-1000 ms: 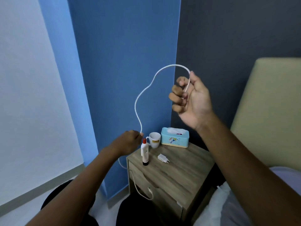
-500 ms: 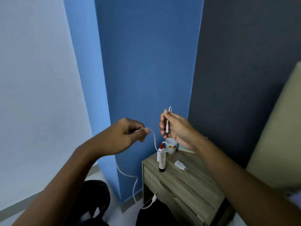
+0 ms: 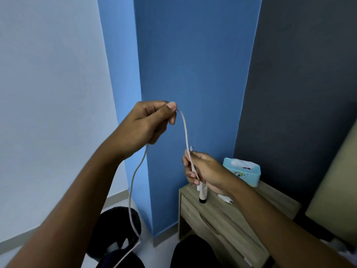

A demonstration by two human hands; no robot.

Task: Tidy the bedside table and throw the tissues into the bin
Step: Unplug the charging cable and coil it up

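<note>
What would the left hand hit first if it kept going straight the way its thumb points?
Probably the blue wall. The left hand, pinching the white cable, points forward and slightly right, and nothing else shows in that line; depth is hard to judge.

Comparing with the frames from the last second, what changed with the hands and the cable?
The right hand dropped from high up to just above the bedside table, with the white cable folded in it; the left hand rose, so the wide loop between them shrank to a short arc. Both hands kept hold of the cable. Tissue box and charger plug stayed put.
</note>
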